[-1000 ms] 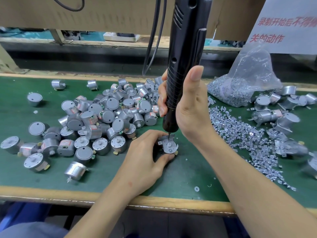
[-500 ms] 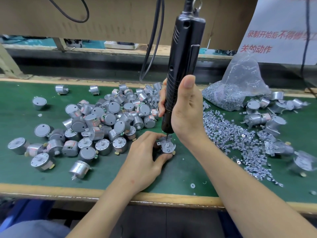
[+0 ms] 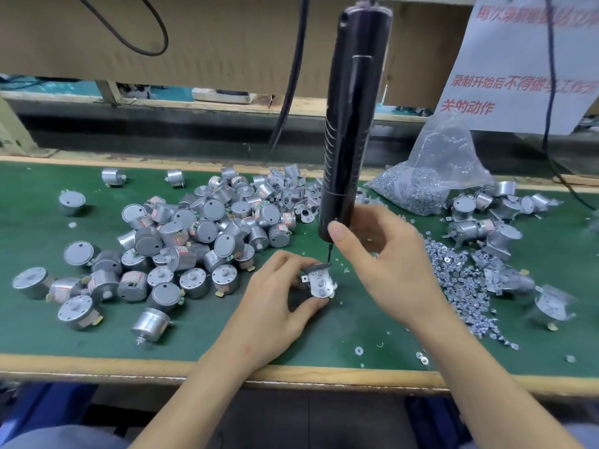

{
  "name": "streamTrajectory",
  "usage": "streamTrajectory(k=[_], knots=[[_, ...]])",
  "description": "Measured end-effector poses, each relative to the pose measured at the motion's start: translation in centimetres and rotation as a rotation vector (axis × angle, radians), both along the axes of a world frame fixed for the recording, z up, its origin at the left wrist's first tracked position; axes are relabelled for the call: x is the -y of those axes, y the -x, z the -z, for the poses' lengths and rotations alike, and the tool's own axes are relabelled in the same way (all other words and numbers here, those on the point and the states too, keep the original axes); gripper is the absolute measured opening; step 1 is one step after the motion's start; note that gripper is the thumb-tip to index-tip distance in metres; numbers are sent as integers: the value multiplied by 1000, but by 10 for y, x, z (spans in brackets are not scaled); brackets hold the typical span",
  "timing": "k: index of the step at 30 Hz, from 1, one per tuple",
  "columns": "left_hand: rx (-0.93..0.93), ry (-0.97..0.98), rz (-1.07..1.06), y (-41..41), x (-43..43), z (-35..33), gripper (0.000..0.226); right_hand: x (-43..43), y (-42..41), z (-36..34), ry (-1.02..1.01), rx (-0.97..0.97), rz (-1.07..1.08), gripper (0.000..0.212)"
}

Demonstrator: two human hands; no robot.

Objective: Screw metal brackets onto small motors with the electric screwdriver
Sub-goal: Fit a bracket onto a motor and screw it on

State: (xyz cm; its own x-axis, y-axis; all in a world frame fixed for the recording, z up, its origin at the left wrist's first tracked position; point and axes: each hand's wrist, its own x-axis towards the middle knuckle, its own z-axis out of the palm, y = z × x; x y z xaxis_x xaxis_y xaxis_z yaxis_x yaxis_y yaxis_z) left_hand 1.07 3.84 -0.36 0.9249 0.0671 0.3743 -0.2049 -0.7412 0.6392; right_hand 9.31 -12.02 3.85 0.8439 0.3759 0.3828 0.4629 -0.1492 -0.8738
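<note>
My left hand (image 3: 275,303) grips a small silver motor (image 3: 319,283) tilted up off the green mat, with a metal bracket lying on its face. The black electric screwdriver (image 3: 351,140) hangs upright above it, and its bit tip touches the bracket's upper edge. My right hand (image 3: 385,264) holds only the screwdriver's lower end, thumb on the front and fingers loosely round the back.
A heap of bare motors (image 3: 207,228) fills the mat (image 3: 39,328) left of my hands. Loose screws (image 3: 460,280) and a clear bag of screws (image 3: 431,179) lie to the right, with bracketed motors (image 3: 479,228) beyond. Black cables (image 3: 291,92) hang behind.
My right hand has slid from a full grip on the screwdriver's barrel down to its lower end. My left hand has tilted the motor up toward me.
</note>
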Motion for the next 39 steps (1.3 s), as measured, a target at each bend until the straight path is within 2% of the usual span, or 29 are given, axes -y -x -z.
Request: streamTrajectory(k=[4, 7, 10, 14, 16, 19, 22, 27, 29, 32, 33, 35, 39], knots=[[21, 36, 8, 2, 3, -4, 38, 17, 21, 15, 71, -32, 118, 27], [30, 10, 39, 3, 11, -7, 40, 22, 32, 17, 211, -213, 22, 34], [58, -5, 121, 4, 21, -12, 42, 33, 31, 11, 206, -401, -86, 23], [73, -10, 152, 2, 31, -12, 55, 68, 18, 3, -100, -711, -117, 23], [85, 27, 120, 0, 37, -12, 54, 90, 7, -2, -253, -785, -37, 27], [92, 106, 42, -12, 49, -15, 43, 124, -11, -10, -428, -773, 205, 27], [100, 140, 67, -33, 72, -28, 33, 151, -27, -16, -572, -733, 423, 26], [93, 160, 159, -69, 130, -48, 22, 197, -55, -35, -819, -777, 590, 19], [47, 173, 205, -81, 155, -52, 17, 215, -62, -46, -981, -806, 635, 27], [-18, 169, 247, -92, 190, -55, 9, 232, -66, -55, -1301, -824, 670, 56], [-26, 163, 245, -93, 200, -56, 9, 231, -63, -57, -1360, -817, 659, 60], [-19, 147, 228, -92, 211, -59, 11, 219, -55, -58, -1281, -772, 632, 54], [-45, 56, 160, -82, 200, -63, 16, 166, -36, -49, -799, -671, 461, 35]])
